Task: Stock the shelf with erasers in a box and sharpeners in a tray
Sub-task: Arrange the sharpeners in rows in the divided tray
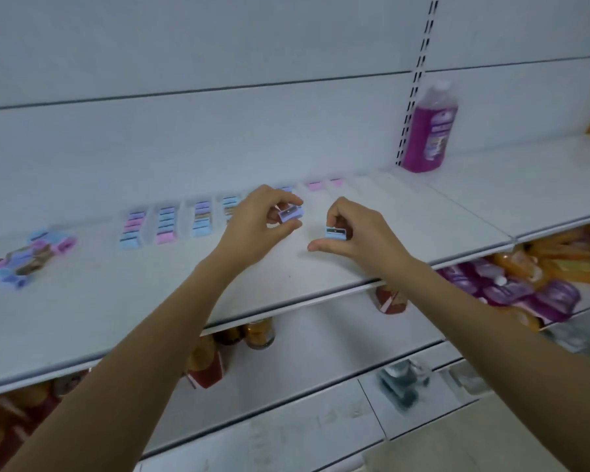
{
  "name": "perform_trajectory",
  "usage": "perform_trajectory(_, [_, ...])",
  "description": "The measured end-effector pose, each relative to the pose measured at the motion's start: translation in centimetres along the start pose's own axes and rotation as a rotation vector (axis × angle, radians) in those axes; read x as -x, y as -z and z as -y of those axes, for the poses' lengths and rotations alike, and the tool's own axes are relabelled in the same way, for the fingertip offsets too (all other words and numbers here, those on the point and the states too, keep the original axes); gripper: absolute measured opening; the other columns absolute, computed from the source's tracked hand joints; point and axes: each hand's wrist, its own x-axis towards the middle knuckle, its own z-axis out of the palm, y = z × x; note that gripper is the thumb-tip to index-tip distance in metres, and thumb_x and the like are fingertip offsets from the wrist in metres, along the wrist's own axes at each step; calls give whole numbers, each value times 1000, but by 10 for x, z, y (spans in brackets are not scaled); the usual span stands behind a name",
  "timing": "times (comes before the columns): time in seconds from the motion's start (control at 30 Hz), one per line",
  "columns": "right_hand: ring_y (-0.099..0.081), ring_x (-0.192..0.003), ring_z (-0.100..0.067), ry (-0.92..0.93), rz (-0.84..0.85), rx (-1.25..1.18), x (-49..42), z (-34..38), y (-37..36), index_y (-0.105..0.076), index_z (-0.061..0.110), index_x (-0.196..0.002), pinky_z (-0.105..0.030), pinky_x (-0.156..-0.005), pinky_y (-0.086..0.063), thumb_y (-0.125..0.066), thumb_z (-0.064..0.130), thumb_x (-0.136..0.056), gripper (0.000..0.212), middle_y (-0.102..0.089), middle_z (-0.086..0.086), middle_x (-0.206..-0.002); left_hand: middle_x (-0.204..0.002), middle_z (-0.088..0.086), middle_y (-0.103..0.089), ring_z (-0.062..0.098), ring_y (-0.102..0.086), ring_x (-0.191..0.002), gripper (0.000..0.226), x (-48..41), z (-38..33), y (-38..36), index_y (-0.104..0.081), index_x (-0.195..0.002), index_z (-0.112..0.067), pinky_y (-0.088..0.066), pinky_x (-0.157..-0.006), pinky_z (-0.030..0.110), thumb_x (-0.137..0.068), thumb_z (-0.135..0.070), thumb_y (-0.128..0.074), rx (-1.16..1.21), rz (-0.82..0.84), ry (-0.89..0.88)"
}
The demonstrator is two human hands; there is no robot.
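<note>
My left hand pinches a lilac sharpener between thumb and fingers, just above the white shelf. My right hand pinches a light blue sharpener a little to the right and nearer. Behind my left hand, several rows of pastel sharpeners stand lined up in a clear tray whose edges are hard to make out. Two pink sharpeners sit farther right at the back. A loose heap of sharpeners lies at the shelf's far left.
A bottle of purple liquid stands at the back right beside the slotted upright. The shelf below holds orange jars, red packs and purple and orange pouches. A second shelf panel continues to the right.
</note>
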Motion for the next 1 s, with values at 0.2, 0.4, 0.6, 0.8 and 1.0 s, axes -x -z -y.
perform_trajectory(0.2, [-31,-55,-9,3,-55,138,-33,-61,36,-37,13,-74,-21,-53,-27,-74,35,-73,43,-41,3,-66,-83,-11,-52,0,-55,-59,22,-76,9,-37,-61,-93,-25,-38,-68,9,-77,-19,-73,61,83,68])
perform_trajectory(0.4, [-31,-59,-9,22,-119,150,-50,-128,70,-38,15,-70,-17,-58,-29,-77,20,-72,39,-40,2,-68,-92,-3,-57,-2,-48,-52,21,-129,8,-77,-58,-90,-28,-34,-63,5,-80,-13,-68,95,84,72])
perform_trajectory(0.6, [-42,-60,4,-115,-270,13,-87,-173,97,-45,12,-72,-10,-56,-33,-77,18,-72,32,-43,4,-68,-99,-2,-58,5,-56,-61,20,-168,8,-102,-62,-101,-23,-39,-70,10,-84,-15,-63,92,4,147])
perform_trajectory(0.8, [-50,-59,-2,-171,-284,-208,-128,-211,104,-47,20,-69,-20,-55,-43,-74,19,-75,29,-52,-1,-73,-98,2,-59,16,-60,-71,18,-192,3,-132,-64,-104,-20,-45,-74,19,-87,-18,-61,7,-39,248])
perform_trajectory(1.0, [-55,-78,-18,-111,-211,-211,-138,-223,93,-60,10,-84,-23,-66,-42,-64,5,-78,9,-58,-3,-87,-93,-3,-55,10,-54,-73,25,-203,8,-147,-63,-111,-13,-36,-69,8,-87,-19,-60,-250,64,189])
